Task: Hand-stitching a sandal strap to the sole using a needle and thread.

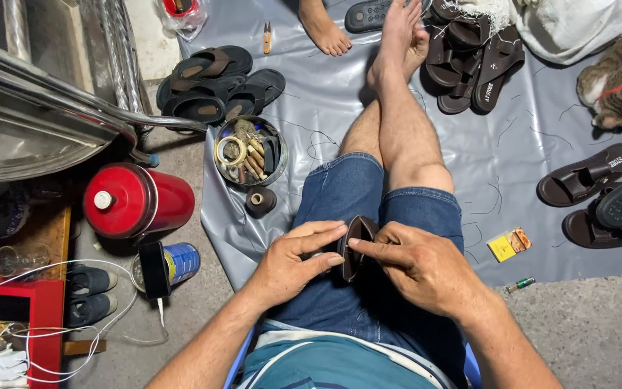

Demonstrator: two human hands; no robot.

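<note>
Both your hands meet over your lap, on the denim shorts [358, 194]. Your left hand [289, 263] and right hand [419, 266] together hold a dark brown sandal strap [354, 241], standing on edge between them. Left fingers [318, 234] are closed around its near side, thumb pressing the lower edge; right fingers [372, 252] pinch its top, and may hold a needle, though that is too small to tell.

Left of your knee, a thread spool [260, 201] stands on the grey sheet [512, 144], just beside a round tin [250, 151] full of tools and tape. Further left lie a red flask [134, 200] and a blue can [180, 262] on the floor.

Right of your leg sits a small yellow packet [509, 243]; beyond it, loose brown sandals [588, 175]. Farther off are two sandal piles [214, 83] [473, 57], and a cat [620, 83] at the far right.
</note>
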